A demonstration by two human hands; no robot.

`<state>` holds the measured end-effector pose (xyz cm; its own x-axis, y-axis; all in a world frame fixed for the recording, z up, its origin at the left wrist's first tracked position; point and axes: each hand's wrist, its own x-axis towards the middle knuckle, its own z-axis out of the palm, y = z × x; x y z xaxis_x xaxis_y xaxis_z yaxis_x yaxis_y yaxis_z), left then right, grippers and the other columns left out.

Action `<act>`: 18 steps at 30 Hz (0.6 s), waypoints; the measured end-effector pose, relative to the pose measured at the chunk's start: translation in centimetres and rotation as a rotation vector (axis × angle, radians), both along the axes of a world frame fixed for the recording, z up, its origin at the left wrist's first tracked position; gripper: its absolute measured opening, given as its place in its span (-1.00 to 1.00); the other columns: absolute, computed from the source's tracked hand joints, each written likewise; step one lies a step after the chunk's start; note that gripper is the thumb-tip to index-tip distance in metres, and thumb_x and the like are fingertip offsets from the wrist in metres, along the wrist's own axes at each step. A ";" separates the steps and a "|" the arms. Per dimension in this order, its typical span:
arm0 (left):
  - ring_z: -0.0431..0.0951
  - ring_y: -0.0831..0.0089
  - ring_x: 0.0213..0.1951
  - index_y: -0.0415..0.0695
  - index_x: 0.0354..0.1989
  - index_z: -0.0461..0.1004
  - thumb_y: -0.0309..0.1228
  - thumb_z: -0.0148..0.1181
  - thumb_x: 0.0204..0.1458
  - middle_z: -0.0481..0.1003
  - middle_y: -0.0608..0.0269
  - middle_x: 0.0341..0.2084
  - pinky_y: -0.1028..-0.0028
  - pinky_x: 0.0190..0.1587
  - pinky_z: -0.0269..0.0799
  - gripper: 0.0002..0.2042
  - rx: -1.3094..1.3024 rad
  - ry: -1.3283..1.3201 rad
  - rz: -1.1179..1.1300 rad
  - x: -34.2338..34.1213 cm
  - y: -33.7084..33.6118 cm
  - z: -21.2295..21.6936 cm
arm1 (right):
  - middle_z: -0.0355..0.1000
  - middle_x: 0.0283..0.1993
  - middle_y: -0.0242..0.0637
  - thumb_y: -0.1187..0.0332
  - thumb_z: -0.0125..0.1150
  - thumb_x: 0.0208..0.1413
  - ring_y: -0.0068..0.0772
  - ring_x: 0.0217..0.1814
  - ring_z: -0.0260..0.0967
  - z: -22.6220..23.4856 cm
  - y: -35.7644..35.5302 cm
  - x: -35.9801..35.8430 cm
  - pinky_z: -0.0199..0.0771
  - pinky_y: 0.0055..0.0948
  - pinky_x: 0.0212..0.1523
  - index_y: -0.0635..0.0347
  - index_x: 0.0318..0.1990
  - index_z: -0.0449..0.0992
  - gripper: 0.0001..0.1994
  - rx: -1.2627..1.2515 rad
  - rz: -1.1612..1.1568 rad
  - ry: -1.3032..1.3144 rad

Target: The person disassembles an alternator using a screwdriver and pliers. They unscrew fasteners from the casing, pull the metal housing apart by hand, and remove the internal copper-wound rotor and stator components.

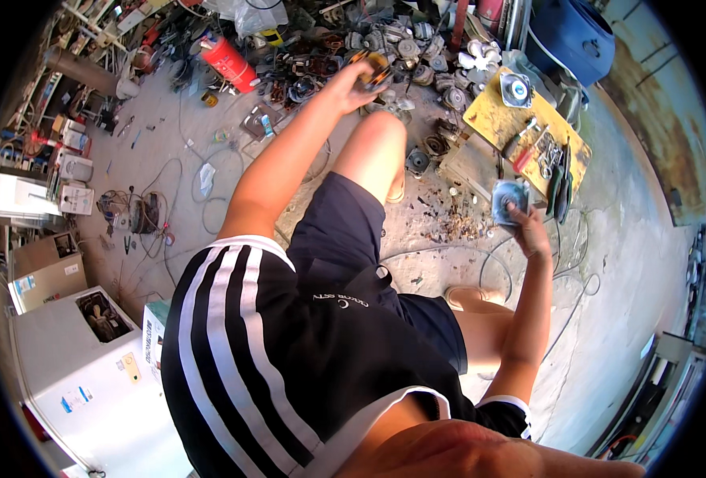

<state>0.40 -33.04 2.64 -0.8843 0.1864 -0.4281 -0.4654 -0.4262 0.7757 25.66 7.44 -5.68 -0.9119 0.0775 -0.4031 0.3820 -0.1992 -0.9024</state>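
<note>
At the far middle, the fingers of my left hand [354,86] are closed round a rounded orange-and-black object [377,70]; its kind is hard to make out. My right hand [531,231] grips a square grey metal motor end cover [509,196], thumb on its middle. Just beyond that hand is a stained yellow board [492,111]. A similar square metal cover [516,90] with a round centre lies on it, near a red-handled screwdriver [528,155], another hand tool [518,139] and dark-handled pliers [561,187].
Metal motor parts [408,49] are heaped at the far middle. A red cylinder [229,65] lies left of them; a blue drum [572,40] stands far right. Cables [480,251] and brown debris [448,215] litter the concrete floor. White appliance casings [82,374] stand at my left.
</note>
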 end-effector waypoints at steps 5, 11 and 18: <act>0.61 0.13 -0.21 -0.16 -0.09 0.46 -0.43 0.16 -0.16 0.57 0.07 -0.25 0.14 -0.07 0.59 -0.63 0.037 -0.433 0.055 3.3 -13.5 -18.9 | 0.53 -0.39 0.01 0.19 0.37 -0.05 -0.16 -0.32 0.57 -10.6 -0.1 0.1 0.54 -0.16 -0.25 0.37 -0.18 0.52 -0.60 1.153 0.065 -0.087; 0.61 0.03 -0.09 -0.21 -0.04 0.43 -0.33 0.08 -0.01 0.57 -0.03 -0.19 0.01 -0.02 0.56 -0.64 0.099 -0.826 -0.081 7.2 -13.8 -27.3 | 0.56 -0.33 0.09 0.21 0.36 -0.05 0.12 -0.22 0.56 -9.8 -0.6 2.5 0.51 -0.12 -0.18 0.34 -0.24 0.53 -0.65 0.968 0.144 -0.188; 0.56 -0.03 0.02 -0.11 0.21 0.29 0.05 0.32 -0.02 0.49 -0.02 0.05 -0.20 0.19 0.28 -0.30 0.206 -0.241 0.262 -11.9 -17.8 -16.6 | 0.57 -0.33 -0.08 0.28 0.32 0.04 -0.26 -0.30 0.56 -10.1 -2.5 0.4 0.53 -0.23 -0.26 0.36 -0.18 0.54 -0.69 0.596 0.027 -0.193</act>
